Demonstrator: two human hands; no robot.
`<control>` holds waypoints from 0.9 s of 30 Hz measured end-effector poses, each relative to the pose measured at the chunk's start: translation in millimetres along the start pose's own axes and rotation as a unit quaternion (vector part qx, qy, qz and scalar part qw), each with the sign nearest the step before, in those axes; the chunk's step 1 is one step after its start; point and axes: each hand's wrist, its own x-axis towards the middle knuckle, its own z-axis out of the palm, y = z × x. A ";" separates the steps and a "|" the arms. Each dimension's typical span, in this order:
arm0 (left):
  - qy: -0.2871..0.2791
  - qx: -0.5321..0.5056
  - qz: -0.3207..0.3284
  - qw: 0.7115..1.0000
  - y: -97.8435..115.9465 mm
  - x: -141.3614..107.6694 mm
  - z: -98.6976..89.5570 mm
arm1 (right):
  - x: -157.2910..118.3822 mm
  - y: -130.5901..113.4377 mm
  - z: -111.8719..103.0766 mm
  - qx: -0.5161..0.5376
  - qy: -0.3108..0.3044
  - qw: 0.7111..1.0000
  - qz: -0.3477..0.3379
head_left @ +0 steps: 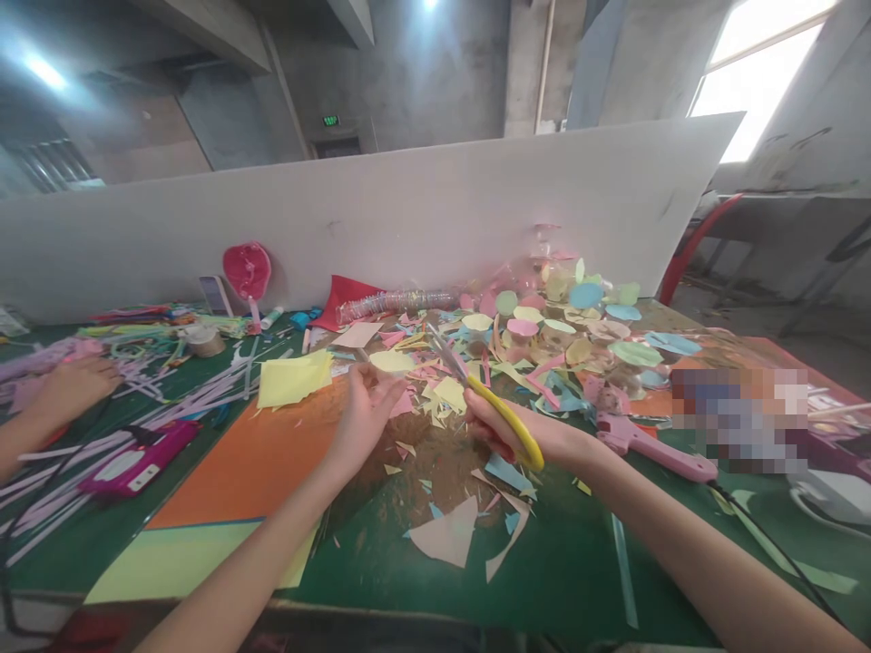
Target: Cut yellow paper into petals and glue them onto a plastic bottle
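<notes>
My right hand (494, 426) is closed around the yellow-handled scissors (509, 415), their blades pointing up and away to the left. My left hand (367, 413) is pinched, and a small piece of pale yellow paper (393, 362) shows at its fingertips, just left of the blades. Coloured paper offcuts (442, 399) lie beneath and between both hands. Beside my left wrist, a stack of yellow paper squares (294, 379) rests on orange sheets (238, 462).
Paper discs and clear plastic pieces (585, 313) heap at the back right. A pink glue gun (657, 449) lies by my right forearm. Another person's hand (82, 385) works at the left, near a magenta device (142, 461). A white panel (408, 218) closes the back.
</notes>
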 end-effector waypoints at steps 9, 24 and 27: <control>-0.047 0.047 0.004 0.998 9.8 -6.2 -1.6 | 1.2 6.6 0.0 0.021 -0.031 0.999 0.023; -0.026 0.064 -0.007 0.998 9.6 -7.4 0.2 | -0.9 0.0 1.1 0.022 -0.059 0.997 0.037; -0.030 0.095 -0.006 0.995 12.0 -8.5 0.1 | -1.2 1.9 0.3 0.012 -0.054 0.998 0.028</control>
